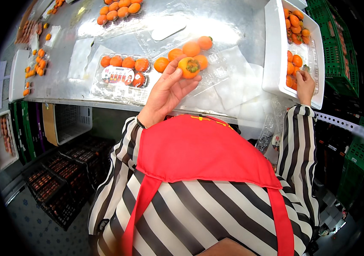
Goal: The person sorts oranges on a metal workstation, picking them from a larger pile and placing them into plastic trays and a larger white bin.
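Right now, your left hand [167, 93] grips an orange persimmon [186, 71], its thumb along the near left side and its other fingers [187, 87] beneath, with the leafy calyx [193, 65] turned up into view. Take the labelled clear pack [120, 77] on your metal table [229, 23] as the landmark: the gripped persimmon is just to the right of it, in front of a cluster of loose persimmons [191, 48] lying to the right of the same pack. I can't tell whether the one you hold touches any of them. Your right hand [305, 87] is well to the right of the pack, inside a white foam box [271, 64], with its fingers bent down beside the boxed persimmons [290, 68]; whether they have closed on one, I can't tell. Beyond the pack and to its right lies a white rounded pad [169, 29], and farther beyond the pack sits another clear tray of persimmons [122, 10]. Green crates [344, 70] stand far to the pack's right, past the foam box.
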Demonstrator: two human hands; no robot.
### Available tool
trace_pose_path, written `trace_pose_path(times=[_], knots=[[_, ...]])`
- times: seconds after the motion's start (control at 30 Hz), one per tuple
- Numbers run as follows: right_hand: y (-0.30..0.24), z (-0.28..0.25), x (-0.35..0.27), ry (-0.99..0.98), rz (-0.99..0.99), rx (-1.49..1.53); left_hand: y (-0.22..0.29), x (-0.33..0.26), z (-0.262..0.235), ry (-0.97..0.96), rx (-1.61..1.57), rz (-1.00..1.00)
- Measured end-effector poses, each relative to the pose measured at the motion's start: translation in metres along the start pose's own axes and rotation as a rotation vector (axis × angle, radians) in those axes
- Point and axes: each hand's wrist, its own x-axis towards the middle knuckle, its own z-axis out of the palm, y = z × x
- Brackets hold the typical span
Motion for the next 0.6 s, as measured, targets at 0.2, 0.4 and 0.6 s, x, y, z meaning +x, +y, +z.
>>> trace_pose_path(times=[0.2, 0.4, 0.6], knots=[[0.002, 0.0, 0.001, -0.021, 0.035, 0.009, 0.009, 0.002, 0.005, -0.036, 0.201, 0.101], [0.007, 0.005, 0.001, -0.005, -0.004, 0.112, 0.015, 0.001, 0.015, -0.023, 0.566, 0.344], [-0.017, -0.004, -0.009, -0.043, 0.013, 0.306, 0.017, 0.003, 0.016, -0.036, 0.604, 0.428]])
